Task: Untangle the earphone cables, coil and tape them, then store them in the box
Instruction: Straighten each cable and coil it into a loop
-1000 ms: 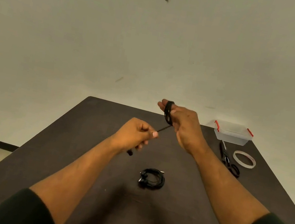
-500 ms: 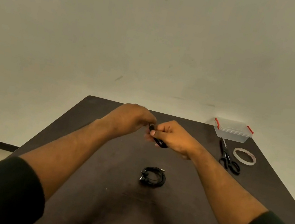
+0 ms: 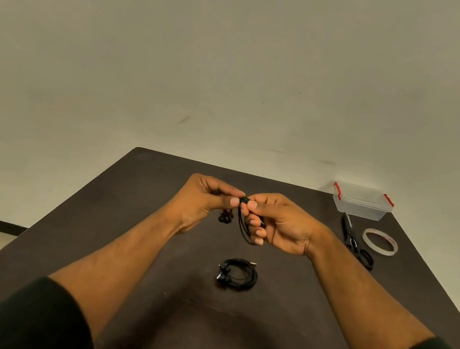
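Earphone cable (image 3: pixel 244 226) between both hands (image 3: pixel 243 207)

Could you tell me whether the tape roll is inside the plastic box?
No, the tape roll lies on the table beside the scissors, outside the box.

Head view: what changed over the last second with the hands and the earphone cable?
The right hand dropped from raised to level with the left hand; the two met, both now pinching the coiled earphone, earbuds dangling. The second coiled earphone, box, scissors and tape roll stayed put.
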